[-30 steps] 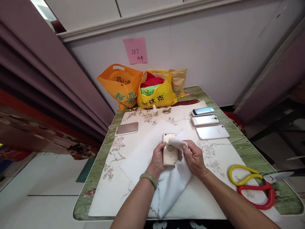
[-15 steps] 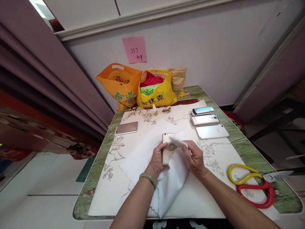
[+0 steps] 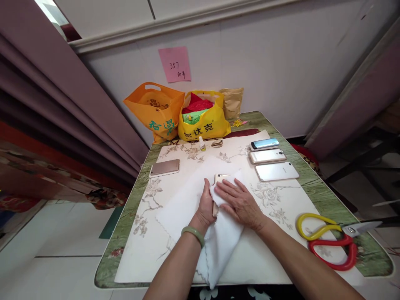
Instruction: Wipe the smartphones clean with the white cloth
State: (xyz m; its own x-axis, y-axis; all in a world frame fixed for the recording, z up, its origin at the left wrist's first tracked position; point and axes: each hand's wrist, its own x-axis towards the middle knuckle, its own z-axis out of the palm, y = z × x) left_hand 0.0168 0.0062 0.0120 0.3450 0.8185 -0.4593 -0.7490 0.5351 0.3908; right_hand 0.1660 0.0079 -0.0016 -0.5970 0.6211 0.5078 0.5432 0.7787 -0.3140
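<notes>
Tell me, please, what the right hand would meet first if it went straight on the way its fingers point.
Past the white cloth beneath it, the right hand would probably meet the left hand at its thumb, though depth is unclear.

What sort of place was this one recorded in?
Probably a room in a home, though I can't be sure: a long mauve curtain hangs at left, a flower-patterned sheet covers the table, and the floor is tiled.
</notes>
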